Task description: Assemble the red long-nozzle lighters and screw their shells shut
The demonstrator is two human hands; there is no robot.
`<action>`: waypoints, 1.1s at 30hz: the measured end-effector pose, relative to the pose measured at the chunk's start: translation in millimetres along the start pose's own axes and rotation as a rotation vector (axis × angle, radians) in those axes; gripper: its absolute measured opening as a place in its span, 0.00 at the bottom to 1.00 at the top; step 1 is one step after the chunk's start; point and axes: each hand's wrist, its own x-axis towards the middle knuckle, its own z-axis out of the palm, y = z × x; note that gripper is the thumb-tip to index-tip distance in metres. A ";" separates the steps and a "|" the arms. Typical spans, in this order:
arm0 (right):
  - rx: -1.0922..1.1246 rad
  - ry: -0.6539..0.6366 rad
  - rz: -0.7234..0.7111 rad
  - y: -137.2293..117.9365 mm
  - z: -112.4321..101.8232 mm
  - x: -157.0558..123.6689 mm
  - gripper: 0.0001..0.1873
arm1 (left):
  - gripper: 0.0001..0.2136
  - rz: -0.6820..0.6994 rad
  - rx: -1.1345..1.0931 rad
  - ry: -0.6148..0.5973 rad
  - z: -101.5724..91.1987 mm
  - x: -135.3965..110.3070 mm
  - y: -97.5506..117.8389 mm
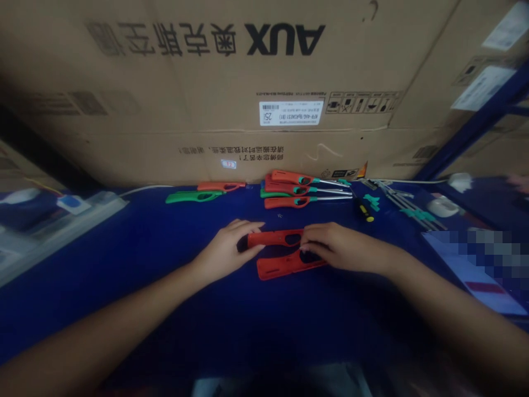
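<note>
Two red plastic lighter shell halves lie on the blue table: an upper one [275, 238] and a lower one [285, 264] just in front of it. My left hand [229, 248] rests on the left end of the upper shell, fingers curled around it. My right hand [339, 247] covers the right ends of both shells, fingers bent down onto them. Which shell the right fingers grip is hidden.
A stack of red and green assembled lighters [303, 190] lies behind the hands, with a green one [194, 196] and a red one [221, 186] to the left. A yellow-handled screwdriver [363, 209] and metal tubes [407, 207] sit right. A big cardboard box [248, 82] stands behind.
</note>
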 end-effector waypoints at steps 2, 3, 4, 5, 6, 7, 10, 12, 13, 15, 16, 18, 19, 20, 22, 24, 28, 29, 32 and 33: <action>-0.027 -0.042 0.019 -3.0 5.9 1.4 0.10 | 0.18 -0.007 0.000 0.006 -0.5 0.5 1.1; -0.040 -0.054 0.029 -3.3 8.6 2.4 0.09 | 0.18 -0.007 -0.007 0.003 -0.7 0.8 1.5; -0.053 -0.063 0.032 -2.8 11.1 3.4 0.08 | 0.18 -0.006 -0.013 -0.001 -0.9 1.0 1.8; -0.069 -0.065 0.030 -1.7 13.1 4.3 0.08 | 0.18 -0.005 -0.020 -0.006 -1.1 1.3 2.0; -0.086 -0.063 0.026 -0.2 14.7 5.1 0.08 | 0.18 -0.003 -0.023 -0.011 -1.3 1.5 2.2; -0.105 -0.059 0.020 1.3 15.7 5.5 0.08 | 0.18 0.004 -0.020 -0.011 -1.7 1.6 2.4; -0.196 -0.016 -0.014 4.6 14.9 4.3 0.10 | 0.17 0.045 0.029 0.012 -4.4 1.0 5.2; -0.267 0.033 -0.043 4.8 11.8 1.7 0.10 | 0.17 0.097 0.061 0.026 -8.3 -0.2 9.5; -0.294 0.054 -0.056 4.4 10.0 0.3 0.11 | 0.17 0.126 0.070 0.019 -10.8 -0.9 12.4; -0.317 0.075 -0.067 3.5 7.2 -2.0 0.14 | 0.17 0.176 0.090 -0.036 -16.1 -2.3 18.8; -0.314 0.073 -0.068 3.1 6.6 -2.7 0.16 | 0.17 0.185 0.111 -0.081 -18.5 -2.8 21.8; -0.299 0.056 -0.068 3.0 7.3 -2.6 0.18 | 0.17 0.188 0.141 -0.156 -22.1 -3.6 26.1; -0.291 0.045 -0.065 3.2 8.5 -2.1 0.18 | 0.17 0.188 0.149 -0.183 -23.1 -3.7 27.1; -0.284 0.036 -0.062 3.6 10.0 -1.3 0.17 | 0.17 0.189 0.148 -0.202 -23.6 -3.6 27.3; -0.268 0.022 -0.057 4.8 13.4 0.5 0.14 | 0.15 0.192 0.131 -0.216 -23.4 -3.1 25.6; -0.243 0.014 -0.056 5.9 16.1 1.8 0.10 | 0.14 0.194 0.099 -0.207 -22.1 -2.3 22.3; -0.196 0.013 -0.051 6.7 17.3 2.7 0.07 | 0.13 0.195 0.003 -0.179 -18.0 -0.6 15.7; -0.190 0.015 -0.049 6.6 17.0 2.7 0.07 | 0.13 0.191 -0.021 -0.170 -16.8 -0.4 14.4; -0.182 0.014 -0.047 6.4 16.0 2.8 0.07 | 0.12 0.177 -0.068 -0.142 -14.1 0.1 11.6; -0.182 0.014 -0.049 6.5 15.9 2.8 0.08 | 0.11 0.175 -0.073 -0.139 -13.6 0.2 11.1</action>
